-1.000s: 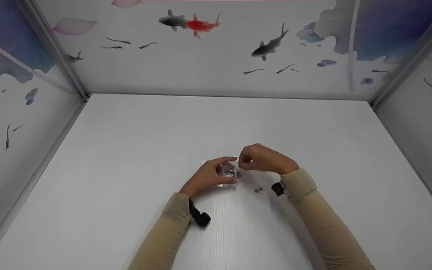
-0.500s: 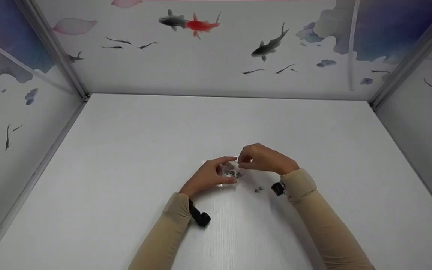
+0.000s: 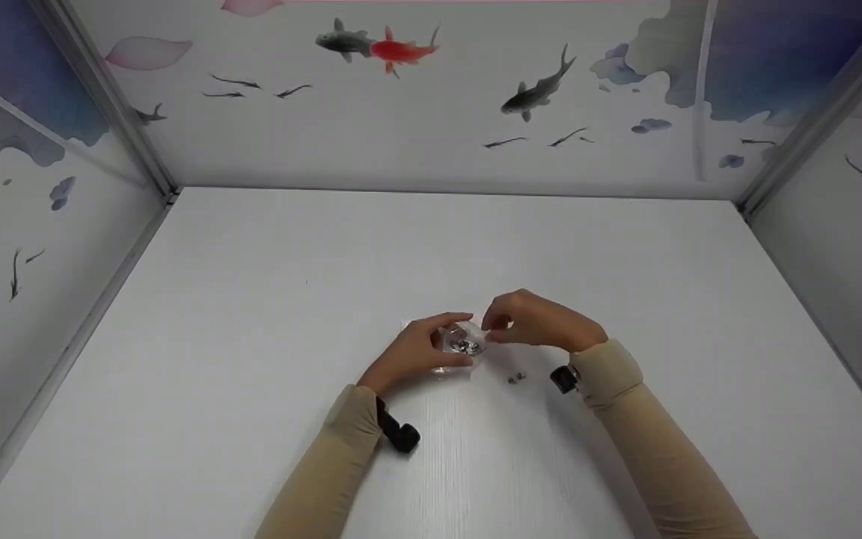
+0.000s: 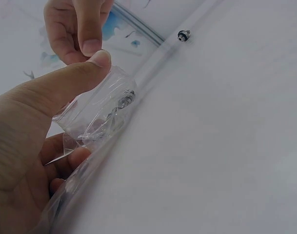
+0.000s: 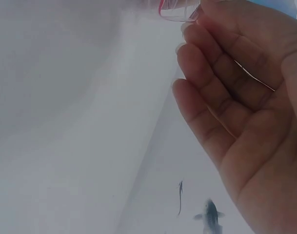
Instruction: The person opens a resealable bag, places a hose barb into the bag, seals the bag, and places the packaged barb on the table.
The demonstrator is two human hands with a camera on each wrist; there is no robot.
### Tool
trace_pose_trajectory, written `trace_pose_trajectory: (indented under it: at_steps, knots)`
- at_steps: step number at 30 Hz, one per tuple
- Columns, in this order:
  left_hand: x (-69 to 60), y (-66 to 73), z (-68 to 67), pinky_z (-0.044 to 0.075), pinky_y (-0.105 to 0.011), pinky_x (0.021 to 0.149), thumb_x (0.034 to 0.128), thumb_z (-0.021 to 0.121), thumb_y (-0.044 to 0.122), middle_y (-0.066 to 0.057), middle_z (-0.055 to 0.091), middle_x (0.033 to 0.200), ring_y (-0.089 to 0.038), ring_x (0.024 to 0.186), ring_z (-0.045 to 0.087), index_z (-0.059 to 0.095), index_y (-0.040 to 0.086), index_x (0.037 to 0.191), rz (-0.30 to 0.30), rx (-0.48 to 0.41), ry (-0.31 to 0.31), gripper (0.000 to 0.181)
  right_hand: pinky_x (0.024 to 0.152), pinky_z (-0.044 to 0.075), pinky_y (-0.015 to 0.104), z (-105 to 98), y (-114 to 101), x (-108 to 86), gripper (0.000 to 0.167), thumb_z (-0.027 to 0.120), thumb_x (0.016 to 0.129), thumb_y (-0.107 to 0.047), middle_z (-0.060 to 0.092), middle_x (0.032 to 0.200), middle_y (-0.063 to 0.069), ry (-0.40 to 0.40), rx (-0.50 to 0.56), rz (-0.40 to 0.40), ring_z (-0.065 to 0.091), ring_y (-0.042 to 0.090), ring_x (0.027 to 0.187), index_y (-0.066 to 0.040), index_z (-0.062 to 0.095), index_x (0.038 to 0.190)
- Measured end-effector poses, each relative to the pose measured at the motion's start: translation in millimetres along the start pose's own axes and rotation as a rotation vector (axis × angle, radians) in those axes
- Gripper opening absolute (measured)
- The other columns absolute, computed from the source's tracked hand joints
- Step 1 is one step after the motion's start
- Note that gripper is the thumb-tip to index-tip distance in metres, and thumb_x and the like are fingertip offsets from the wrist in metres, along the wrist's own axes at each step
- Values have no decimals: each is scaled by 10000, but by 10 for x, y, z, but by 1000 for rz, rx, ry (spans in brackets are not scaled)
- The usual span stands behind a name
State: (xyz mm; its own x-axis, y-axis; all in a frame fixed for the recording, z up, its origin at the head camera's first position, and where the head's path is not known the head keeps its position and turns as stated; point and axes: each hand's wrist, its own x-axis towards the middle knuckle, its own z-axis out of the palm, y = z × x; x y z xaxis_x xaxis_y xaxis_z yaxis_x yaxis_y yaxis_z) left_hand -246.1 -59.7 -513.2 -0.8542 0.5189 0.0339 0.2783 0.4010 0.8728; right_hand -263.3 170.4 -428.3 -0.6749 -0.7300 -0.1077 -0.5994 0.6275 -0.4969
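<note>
A clear plastic bag (image 3: pixel 448 369) (image 4: pixel 89 117) with several small shiny metallic pieces (image 3: pixel 465 346) (image 4: pixel 125 99) inside is gripped by my left hand (image 3: pixel 410 350) (image 4: pixel 29 131), thumb on the near side and fingers around the far side. At the bag's right edge is my right hand (image 3: pixel 543 322) (image 4: pixel 80 29) (image 5: pixel 246 97), thumb and index finger pinching the rim. In the right wrist view a red line runs along this rim (image 5: pixel 180 18), and the other fingers are loosely bent. Small dark-and-silver pieces (image 3: pixel 516 379) (image 4: pixel 183 35) lie on the table, right of the bag.
The white tabletop (image 3: pixel 289 262) is bounded by panels printed with fish and blue washes, at the back (image 3: pixel 431 142) and on both sides. Black wrist cameras sit at the left wrist (image 3: pixel 402 438) and the right wrist (image 3: pixel 564 379).
My right hand and forearm have shifted slightly to the right, and its fingertips sit a little lower at the bag's edge. My left hand has stayed in place around the bag.
</note>
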Motion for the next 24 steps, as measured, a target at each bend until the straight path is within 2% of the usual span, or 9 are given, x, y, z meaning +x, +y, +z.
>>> trace_pose_trajectory:
  at_steps: [6,15,24]
  knots:
    - [-4,2,-1,376,-266,679,769,793,427,37,522,862,-107,753,431,531,286,1381,-3,6,6,681,799,533,309,16,88,-75,168,702,871,-94,700,987,40,-11,16,3,631,149,882,-43,725,1030]
    - [-6,1,-11,380,-272,690,762,802,415,33,531,871,-112,761,427,534,301,1375,-6,-8,14,678,842,525,341,22,148,-187,180,722,864,-147,694,1000,-3,-65,65,115,613,146,920,-96,730,1037]
    - [-11,18,6,372,-275,697,761,800,426,33,505,830,-115,758,416,535,298,1375,-14,2,11,681,808,499,302,43,179,-303,149,737,840,-115,684,960,-41,-120,99,143,582,122,891,-132,740,988]
